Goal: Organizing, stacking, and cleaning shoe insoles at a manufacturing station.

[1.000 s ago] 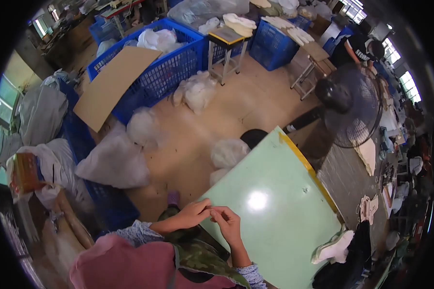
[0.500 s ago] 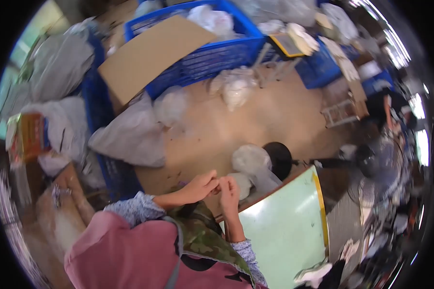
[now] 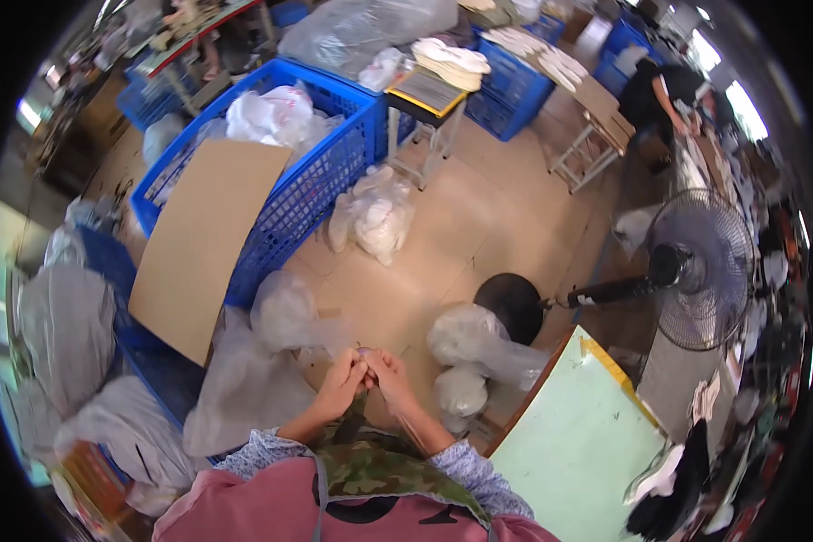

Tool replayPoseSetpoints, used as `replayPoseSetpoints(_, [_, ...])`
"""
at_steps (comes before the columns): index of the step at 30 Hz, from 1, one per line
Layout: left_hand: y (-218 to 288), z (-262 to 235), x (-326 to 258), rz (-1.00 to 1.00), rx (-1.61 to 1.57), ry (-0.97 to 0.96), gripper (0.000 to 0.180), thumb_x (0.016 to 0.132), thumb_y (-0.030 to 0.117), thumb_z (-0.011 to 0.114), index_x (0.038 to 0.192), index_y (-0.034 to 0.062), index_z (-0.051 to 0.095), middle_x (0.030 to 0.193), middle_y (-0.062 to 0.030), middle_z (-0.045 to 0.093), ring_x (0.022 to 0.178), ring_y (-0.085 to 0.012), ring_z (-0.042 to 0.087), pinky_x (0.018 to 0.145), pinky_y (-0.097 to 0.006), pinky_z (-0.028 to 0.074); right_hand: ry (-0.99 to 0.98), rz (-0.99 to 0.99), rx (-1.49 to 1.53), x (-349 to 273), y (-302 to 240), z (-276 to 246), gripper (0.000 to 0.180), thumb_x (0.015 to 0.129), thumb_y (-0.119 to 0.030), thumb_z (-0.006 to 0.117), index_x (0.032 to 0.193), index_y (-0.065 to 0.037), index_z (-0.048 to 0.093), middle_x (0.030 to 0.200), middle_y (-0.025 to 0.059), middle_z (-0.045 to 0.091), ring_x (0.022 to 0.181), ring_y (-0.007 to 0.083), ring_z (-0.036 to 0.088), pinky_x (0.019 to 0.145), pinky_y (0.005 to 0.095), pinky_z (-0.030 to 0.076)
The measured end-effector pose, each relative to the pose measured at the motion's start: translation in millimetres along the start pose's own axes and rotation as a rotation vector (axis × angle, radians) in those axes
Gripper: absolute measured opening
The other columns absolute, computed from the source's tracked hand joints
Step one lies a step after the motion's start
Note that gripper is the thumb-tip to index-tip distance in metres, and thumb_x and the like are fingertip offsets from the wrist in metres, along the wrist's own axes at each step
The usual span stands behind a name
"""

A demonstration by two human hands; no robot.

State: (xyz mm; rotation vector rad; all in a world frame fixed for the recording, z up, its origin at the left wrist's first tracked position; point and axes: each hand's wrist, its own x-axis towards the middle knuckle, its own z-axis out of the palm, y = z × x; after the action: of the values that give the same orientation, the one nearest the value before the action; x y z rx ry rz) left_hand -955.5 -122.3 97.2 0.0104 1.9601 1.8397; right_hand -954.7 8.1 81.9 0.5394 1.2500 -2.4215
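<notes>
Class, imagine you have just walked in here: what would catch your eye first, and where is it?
Probably the blue crate at upper left, heaped with white bags, a cardboard sheet leaning on it. At right stands a black fan, beside a pale green table. Low in the middle, the left hand and right hand meet, pinching something too small to tell.
</notes>
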Motion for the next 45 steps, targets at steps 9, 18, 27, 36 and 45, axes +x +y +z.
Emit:
replayPoseSetpoints(9, [49.5,-29.7,130.7,-0.101,-0.164,-0.263,0.009,0.099,0.014,0.044,0.099,0.0065,0.04,0.089,-0.0063,0.054,0.074,-0.0093,0.05,0.065,-0.023,0.042,0.155,-0.157,0.147,85.0,-75.2,17.4,0.03,0.095,-0.027,0.057,0.071,-0.01,0.049,0.061,-0.0022,0.047,0.048,0.0084,0.047,0.047,0.0232,0.041])
replayPoseSetpoints(18, [98.5,18.3,286.7,-0.181,-0.415,-0.558,0.013,0.098,0.021,0.048,0.091,0.0095,0.045,0.086,-0.0022,0.051,0.078,-0.0131,0.052,0.073,-0.029,0.043,0.042,-0.482,-0.399,147.5,-205.9,-50.1,0.031,0.099,-0.027,0.049,0.081,-0.001,0.051,0.069,0.002,0.056,0.061,0.0083,0.051,0.054,0.0238,0.042])
replayPoseSetpoints(27, [173.2,90.8,436.4,-0.36,-0.798,-0.679,0.012,0.094,0.019,0.054,0.094,0.009,0.048,0.089,-0.0024,0.051,0.086,-0.0144,0.051,0.078,-0.03,0.041,-0.001,-0.524,-0.471,230.6,-354.4,-120.0,0.015,0.094,-0.01,0.052,0.085,0.001,0.056,0.072,0.0033,0.061,0.063,0.0079,0.055,0.056,0.0234,0.045])
replayPoseSetpoints(36, [261.8,153.5,606.8,0.038,-0.302,-0.564,0.013,0.097,0.017,0.05,0.087,0.0094,0.047,0.073,0.0036,0.044,0.062,-0.0039,0.043,0.055,-0.02,0.035,0.24,-0.545,0.119,347.2,-479.3,-159.3,0.026,0.094,-0.017,0.055,0.069,-0.009,0.053,0.057,-0.0045,0.045,0.047,0.0019,0.032,0.043,0.0202,0.021])
replayPoseSetpoints(45, [309.6,184.5,777.2,0.118,-0.11,-0.724,0.017,0.094,0.019,0.056,0.086,0.0079,0.046,0.07,0.0025,0.044,0.06,-0.0038,0.044,0.051,-0.02,0.035,0.442,-0.583,0.454,452.7,-584.8,-206.6,0.018,0.093,-0.017,0.06,0.083,-0.002,0.061,0.067,0.0009,0.056,0.056,0.0067,0.044,0.052,0.0225,0.038])
